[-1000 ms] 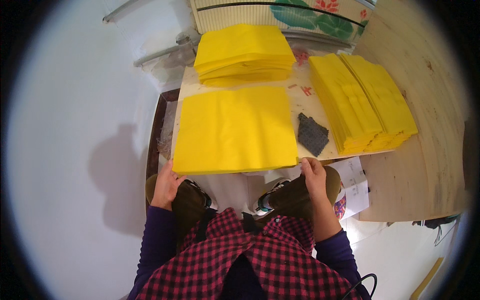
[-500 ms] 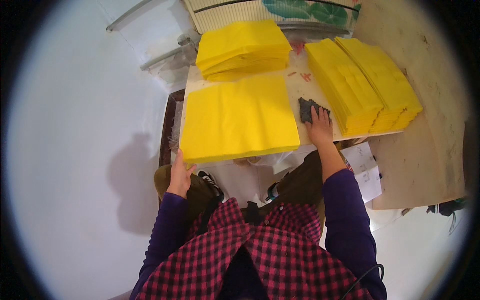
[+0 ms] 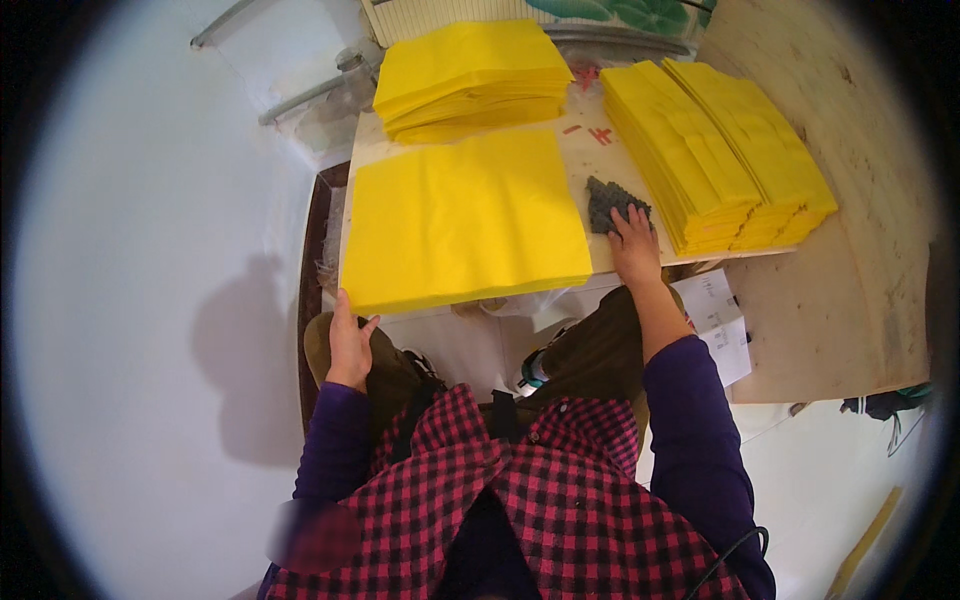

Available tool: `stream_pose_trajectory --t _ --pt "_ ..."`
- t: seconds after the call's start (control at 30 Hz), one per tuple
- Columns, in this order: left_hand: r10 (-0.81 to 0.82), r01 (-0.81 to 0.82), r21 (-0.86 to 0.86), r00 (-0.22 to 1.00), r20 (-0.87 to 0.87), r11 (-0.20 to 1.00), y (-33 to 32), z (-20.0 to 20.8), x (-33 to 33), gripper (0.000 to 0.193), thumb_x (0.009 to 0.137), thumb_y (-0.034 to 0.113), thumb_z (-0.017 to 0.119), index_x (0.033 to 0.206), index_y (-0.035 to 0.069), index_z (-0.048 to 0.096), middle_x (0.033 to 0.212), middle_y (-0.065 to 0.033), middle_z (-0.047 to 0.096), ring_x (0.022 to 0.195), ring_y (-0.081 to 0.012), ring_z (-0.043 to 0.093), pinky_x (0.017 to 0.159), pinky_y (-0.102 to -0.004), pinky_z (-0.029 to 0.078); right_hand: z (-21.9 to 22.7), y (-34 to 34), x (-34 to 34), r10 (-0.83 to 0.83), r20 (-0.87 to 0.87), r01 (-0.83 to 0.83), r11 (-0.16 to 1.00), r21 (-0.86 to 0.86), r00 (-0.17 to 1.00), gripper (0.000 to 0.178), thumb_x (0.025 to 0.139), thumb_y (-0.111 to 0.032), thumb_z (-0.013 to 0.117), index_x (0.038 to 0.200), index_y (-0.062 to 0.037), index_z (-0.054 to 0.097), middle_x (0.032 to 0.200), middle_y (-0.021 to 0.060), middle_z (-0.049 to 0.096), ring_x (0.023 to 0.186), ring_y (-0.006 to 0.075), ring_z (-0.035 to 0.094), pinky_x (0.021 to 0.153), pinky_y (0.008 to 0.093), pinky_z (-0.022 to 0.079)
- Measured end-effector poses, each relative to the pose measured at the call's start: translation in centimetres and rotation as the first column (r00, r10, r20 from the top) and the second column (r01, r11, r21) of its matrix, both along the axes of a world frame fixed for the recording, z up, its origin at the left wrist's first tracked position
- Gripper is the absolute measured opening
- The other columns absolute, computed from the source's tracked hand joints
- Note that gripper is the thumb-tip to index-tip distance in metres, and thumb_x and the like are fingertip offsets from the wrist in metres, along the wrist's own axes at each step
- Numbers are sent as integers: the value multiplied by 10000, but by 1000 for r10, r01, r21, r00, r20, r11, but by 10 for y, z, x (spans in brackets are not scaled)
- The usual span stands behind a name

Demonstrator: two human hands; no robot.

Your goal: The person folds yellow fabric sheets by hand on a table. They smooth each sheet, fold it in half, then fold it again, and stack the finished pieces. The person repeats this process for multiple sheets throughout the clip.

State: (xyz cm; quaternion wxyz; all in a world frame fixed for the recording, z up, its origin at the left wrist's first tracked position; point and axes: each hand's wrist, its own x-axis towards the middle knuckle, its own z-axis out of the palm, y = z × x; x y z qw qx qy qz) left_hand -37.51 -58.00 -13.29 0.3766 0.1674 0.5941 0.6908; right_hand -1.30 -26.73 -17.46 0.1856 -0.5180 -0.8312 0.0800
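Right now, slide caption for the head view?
Right hand on grey cloth, left hand at corner of near yellow stack.

Matt, cloth-like yellow sheets point(image 3: 465, 220), rough dark-grey cloth point(image 3: 608, 200), smooth pale wooden tabletop point(image 3: 598, 164)

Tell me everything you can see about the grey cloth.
The grey cloth is small, dark and uneven-edged, and looks like textured fabric. It lies slightly rumpled on the table, between the front yellow stack and the right-hand stacks. The right hand's fingers rest on it, partly hiding it.
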Motion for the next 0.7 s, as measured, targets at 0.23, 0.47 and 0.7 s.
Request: stream_pose_trajectory --t 0.23,0.47,0.7 --pt "62 -62 10 998 9 998 1 4 8 615 1004 522 413 1471 126 357 1522 -14 341 1371 -185 325 1078 -487 307 10 5 -1 10 146 8 992 -128 989 547 981 -441 412 1485 -231 380 1580 129 243 1465 313 194 1159 512 203" --pt "94 -94 -6 994 47 996 2 1 10 665 987 550 428 1475 107 347 1533 -27 319 1370 -191 320 1068 -472 318 16 22 -2 59 236 8 961 -277 970 580 1009 -490 309 1524 -225 285 1598 130 184 1471 328 163 1167 506 194" --pt "10 -9 -34 999 40 999 -3 3 4 725 984 593 382 1522 127 247 1583 -39 195 1417 -215 240 1096 -477 297 24 12 -6 44 289 39 960 -277 956 574 1019 -463 320 1538 -230 245 1605 127 154 1474 332 143 1169 498 202"
